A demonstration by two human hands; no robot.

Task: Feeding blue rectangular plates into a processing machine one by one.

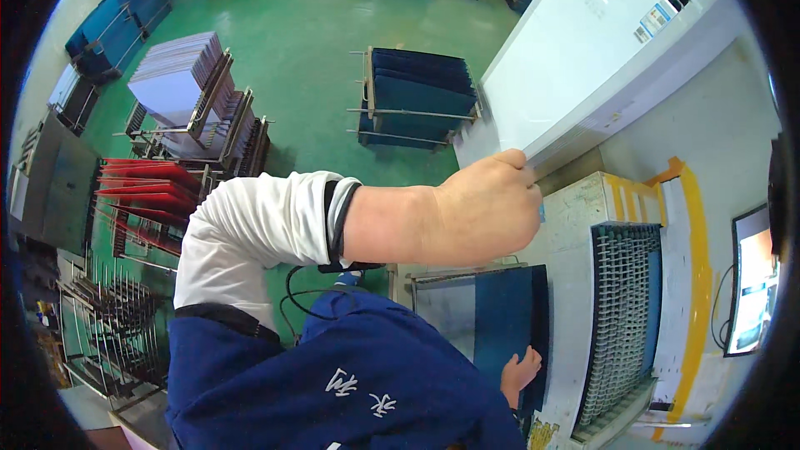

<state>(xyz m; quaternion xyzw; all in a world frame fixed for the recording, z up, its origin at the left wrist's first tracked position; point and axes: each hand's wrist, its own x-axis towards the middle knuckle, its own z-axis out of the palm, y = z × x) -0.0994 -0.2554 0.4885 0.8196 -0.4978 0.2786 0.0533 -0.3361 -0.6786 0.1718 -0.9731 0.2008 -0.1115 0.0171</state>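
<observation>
Head camera, left of pair | fisheye, facing down | hands [487, 212] near below | floor [308, 42] farther off

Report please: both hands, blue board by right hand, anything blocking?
Left hand curled, grip hidden. Right hand loosely open over blue board, contact unclear. Nothing seen between them.

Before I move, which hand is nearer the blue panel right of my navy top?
Right: your right hand is at the blue panel, contact unclear; your left hand, raised, shows above its upper edge.
</observation>
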